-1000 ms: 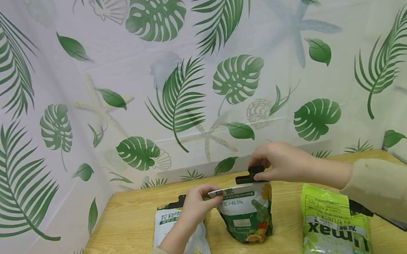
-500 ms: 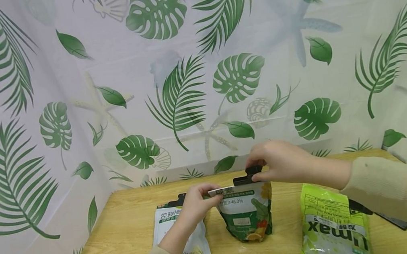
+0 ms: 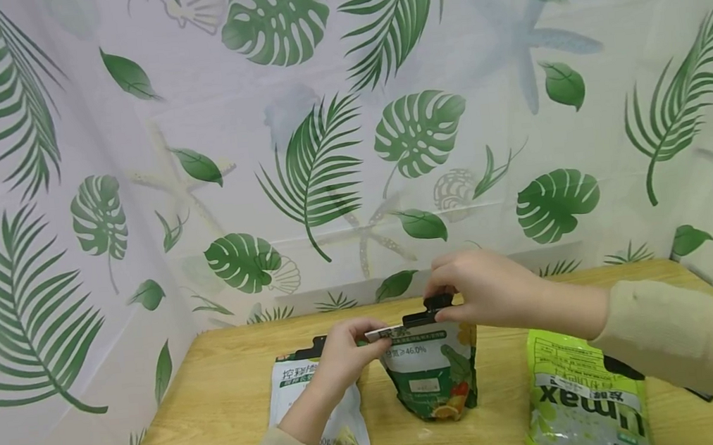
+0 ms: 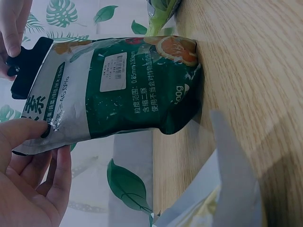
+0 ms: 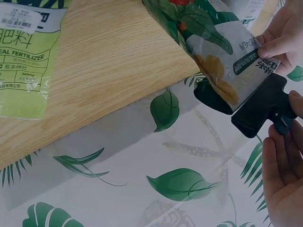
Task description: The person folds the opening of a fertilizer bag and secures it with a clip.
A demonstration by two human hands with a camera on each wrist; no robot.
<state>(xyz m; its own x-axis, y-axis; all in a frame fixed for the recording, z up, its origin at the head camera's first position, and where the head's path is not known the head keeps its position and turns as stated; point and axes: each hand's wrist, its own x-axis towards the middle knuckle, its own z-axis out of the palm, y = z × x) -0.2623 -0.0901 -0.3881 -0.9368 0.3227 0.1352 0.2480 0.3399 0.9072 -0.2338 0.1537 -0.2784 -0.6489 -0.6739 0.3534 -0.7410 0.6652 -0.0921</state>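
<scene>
A green and white fertilizer bag point(image 3: 430, 378) stands upright on the table, pictures of fruit and vegetables on its front. My left hand point(image 3: 347, 354) pinches its top left corner between thumb and fingers, as the left wrist view also shows. At the bag's top edge sits a black clip point(image 5: 260, 106). My right hand point(image 3: 489, 288) pinches the clip's handles with thumb and fingers. In the right wrist view the clip's mouth lies right at the bag's edge; how far it bites over the edge I cannot tell.
Behind my left hand lies a white bag point(image 3: 282, 391) with a black clip point(image 3: 311, 348) on its top. A lime-green bag point(image 3: 582, 400) lies at the right, partly under my right sleeve, with a black clip point(image 3: 624, 367). A leaf-patterned cloth point(image 3: 324, 147) hangs behind the wooden table point(image 3: 208, 419).
My right hand and the black clip have slid a little left along the top of the green and white bag. The left hand keeps its pinch on the corner.
</scene>
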